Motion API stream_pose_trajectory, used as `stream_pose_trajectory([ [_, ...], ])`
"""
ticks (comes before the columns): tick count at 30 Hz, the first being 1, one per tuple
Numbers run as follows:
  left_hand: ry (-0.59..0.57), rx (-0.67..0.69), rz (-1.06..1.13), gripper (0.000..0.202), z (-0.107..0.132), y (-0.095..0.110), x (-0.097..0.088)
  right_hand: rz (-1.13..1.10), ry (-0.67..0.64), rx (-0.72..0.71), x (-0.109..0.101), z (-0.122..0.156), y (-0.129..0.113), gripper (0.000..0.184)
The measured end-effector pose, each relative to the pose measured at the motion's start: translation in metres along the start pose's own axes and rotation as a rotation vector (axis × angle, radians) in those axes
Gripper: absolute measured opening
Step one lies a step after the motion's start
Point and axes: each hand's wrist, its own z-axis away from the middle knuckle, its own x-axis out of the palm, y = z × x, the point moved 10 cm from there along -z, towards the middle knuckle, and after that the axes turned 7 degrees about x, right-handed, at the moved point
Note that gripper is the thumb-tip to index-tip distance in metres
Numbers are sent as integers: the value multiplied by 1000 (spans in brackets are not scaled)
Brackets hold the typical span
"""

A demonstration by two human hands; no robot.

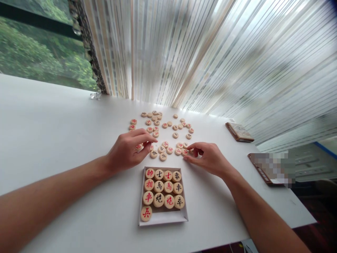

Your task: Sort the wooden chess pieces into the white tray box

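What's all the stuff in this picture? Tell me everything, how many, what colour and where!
Table: one, white, across the scene
Box: one, white, front middle
Boxed pieces: thirteen, wood with seven red signs and six black, in the box
Loose pieces: many, some hidden, wood, beyond the box
Flat items: two, brown-edged, table's right
Clear beads: several, see-through, back left
Curtain: count unclear, striped whitish, behind
Window: one, dark-framed, upper left
Trees: uncountable, green, outside
Left hand: one, bare, among loose pieces
Right hand: one, bare, at loose pieces
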Motion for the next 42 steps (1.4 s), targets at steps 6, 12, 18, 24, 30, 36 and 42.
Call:
stream_pose_trajectory([
  [6, -11, 3, 2, 16, -1, 1, 1, 24, 17, -24, 6, 1, -7, 25],
  [12, -6, -4, -1, 16, -3, 2, 0, 19, 7, -66, 7, 4, -11, 23],
  [18, -13, -27, 6, 18, -2, -1, 1, 10, 20, -93, 6, 6, -13, 21],
  [24, 4, -62, 20, 18, -1, -5, 0, 4, 31, -107, 5, 7, -13, 20],
  [30, 16, -80, 29, 17, 0, -8, -1, 21, 14, -109, 6, 7, -15, 21],
  [36, 15, -66, 24, 18, -1, -6, -1, 8, 112, -130, -1, 8, -29, 20],
  [42, 19, -60, 37, 20, -1, -6, -1, 47, 118, -222, 11, -6, -62, 19],
])
